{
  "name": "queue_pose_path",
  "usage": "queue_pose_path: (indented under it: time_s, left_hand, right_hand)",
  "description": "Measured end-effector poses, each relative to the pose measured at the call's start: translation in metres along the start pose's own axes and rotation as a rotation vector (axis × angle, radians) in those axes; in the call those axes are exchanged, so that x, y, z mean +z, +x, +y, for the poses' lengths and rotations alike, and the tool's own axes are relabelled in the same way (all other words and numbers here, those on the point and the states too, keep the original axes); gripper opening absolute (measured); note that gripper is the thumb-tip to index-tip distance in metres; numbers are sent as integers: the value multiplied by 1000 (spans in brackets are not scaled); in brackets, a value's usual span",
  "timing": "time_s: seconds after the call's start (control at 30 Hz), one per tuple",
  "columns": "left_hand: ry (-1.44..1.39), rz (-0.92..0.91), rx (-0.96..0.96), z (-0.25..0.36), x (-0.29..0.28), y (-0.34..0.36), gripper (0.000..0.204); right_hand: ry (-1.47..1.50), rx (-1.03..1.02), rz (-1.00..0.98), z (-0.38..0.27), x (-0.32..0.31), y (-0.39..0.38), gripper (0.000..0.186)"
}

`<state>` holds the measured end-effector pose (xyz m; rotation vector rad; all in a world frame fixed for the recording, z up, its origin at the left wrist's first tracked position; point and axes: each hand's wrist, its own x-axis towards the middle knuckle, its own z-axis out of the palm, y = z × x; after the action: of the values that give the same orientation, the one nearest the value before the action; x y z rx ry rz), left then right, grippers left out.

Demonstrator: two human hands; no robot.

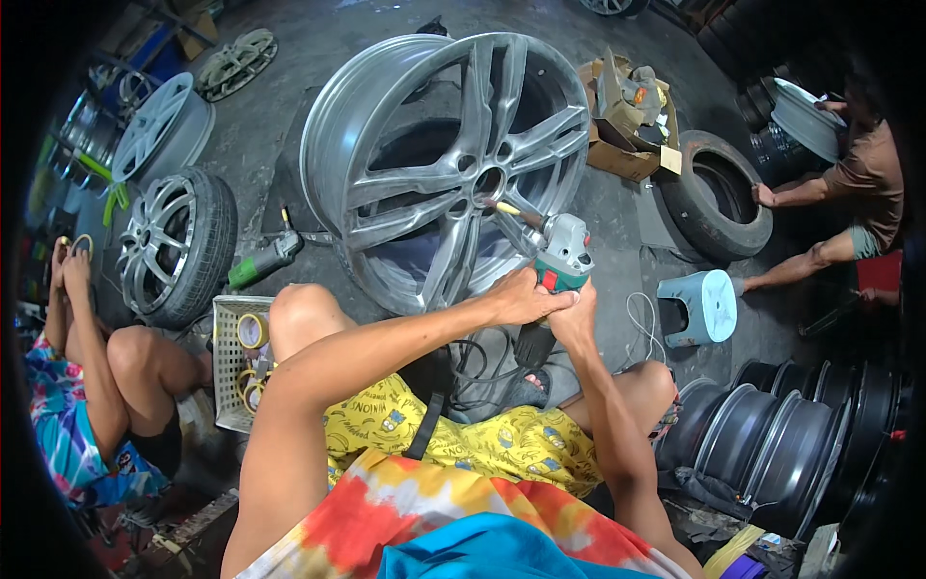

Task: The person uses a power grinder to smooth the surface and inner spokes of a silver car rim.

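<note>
A large silver alloy wheel stands tilted in front of me, its spokes facing me. Both of my hands grip a green and grey power grinder. My left hand is closed around its near left side, and my right hand wraps its right side and lower body. A thin shaft with a pale yellow tip sticks out of the grinder's head toward the wheel hub. The tip lies right by the hub and lower spokes; I cannot tell whether it touches. My fingers partly hide the grinder's body.
Left: a second green grinder, a tyre-fitted wheel, a basket with tape rolls, and a seated person. Right: a cardboard box, a blue stool, stacked rims, and a person holding a tyre.
</note>
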<state>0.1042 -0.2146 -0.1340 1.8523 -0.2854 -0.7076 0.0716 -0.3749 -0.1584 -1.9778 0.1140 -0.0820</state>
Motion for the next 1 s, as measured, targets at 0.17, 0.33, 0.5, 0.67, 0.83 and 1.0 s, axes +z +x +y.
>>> queue_pose_path:
  time_s: [0.17,0.33,0.5,0.67,0.83,1.0]
  left_hand:
    - [-43,-6,66,-4,1,-2,73]
    - [66,61,-1,1,5,-7,74]
    - [5,28,44,-13,8,4,76]
    - [37,25,16,-8,7,-2,73]
    - [-40,-18,60,-4,2,2,72]
    - [46,42,-7,1,4,-7,69]
  right_hand:
    - [-15,8,38,-3,4,-5,62]
    - [-16,19,-3,8,2,-5,64]
    - [65,2,67,1,5,-6,65]
    - [21,-17,25,13,5,-3,65]
    - [-26,-42,97,-2,2,-5,63]
    - [9,18,13,3,3,-5,63]
